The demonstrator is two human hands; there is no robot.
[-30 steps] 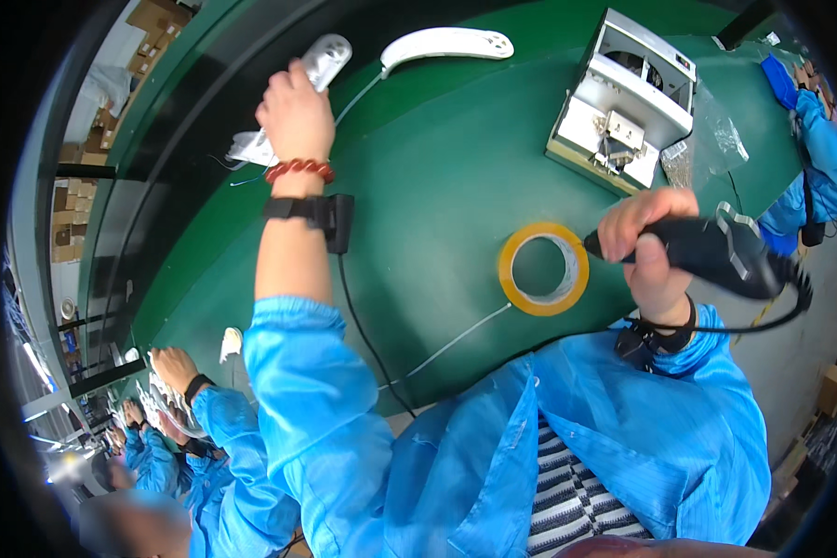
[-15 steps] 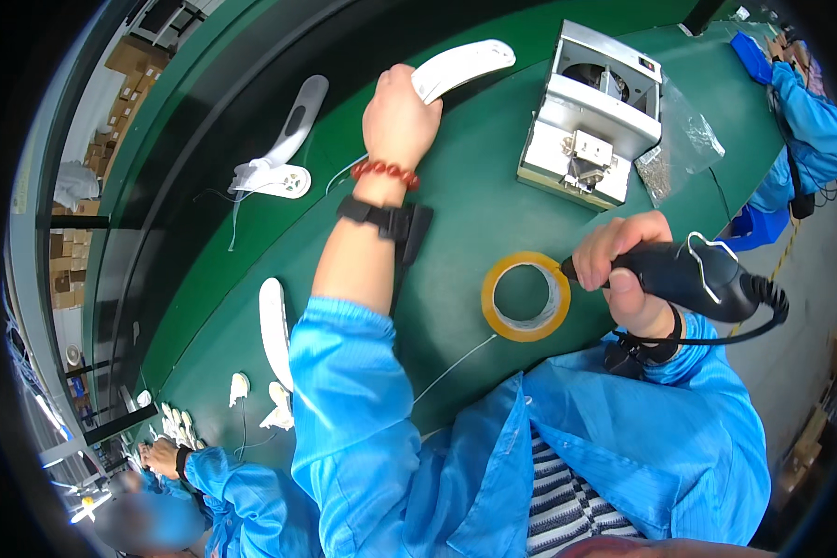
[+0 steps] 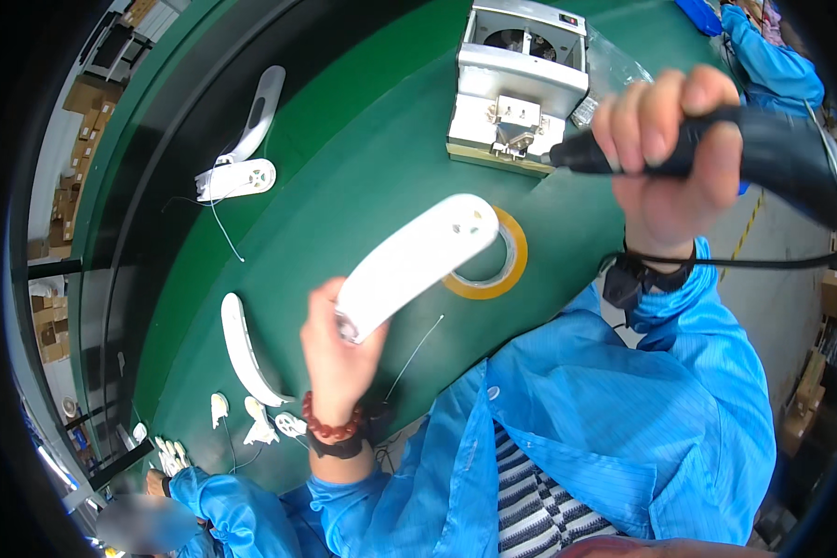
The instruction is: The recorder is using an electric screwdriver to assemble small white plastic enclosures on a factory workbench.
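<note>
My left hand [image 3: 339, 358] grips one end of a curved white plastic housing [image 3: 418, 260], held above the green bench. Small holes show at its far, rounded end. The housing overlaps part of a roll of yellow tape [image 3: 516, 265] lying on the bench. My right hand [image 3: 674, 139] is wrapped round a black electric screwdriver [image 3: 763, 153], raised at the right with its nose pointing left. Just left of that nose stands a silver and white screw feeder machine [image 3: 521, 79]. The screwdriver's tip cannot be told apart from the machine behind it.
At the far left lies a white jointed part [image 3: 242, 177] with a thin wire. Another curved white shell [image 3: 244, 349] rests nearer, beside small white pieces [image 3: 259, 423]. A co-worker's blue sleeve [image 3: 232, 507] is at lower left, another [image 3: 777, 65] at upper right.
My left hand has drawn the white housing back toward me from the far side of the bench. My right hand has lifted the screwdriver up and to the right. The view has shifted.
</note>
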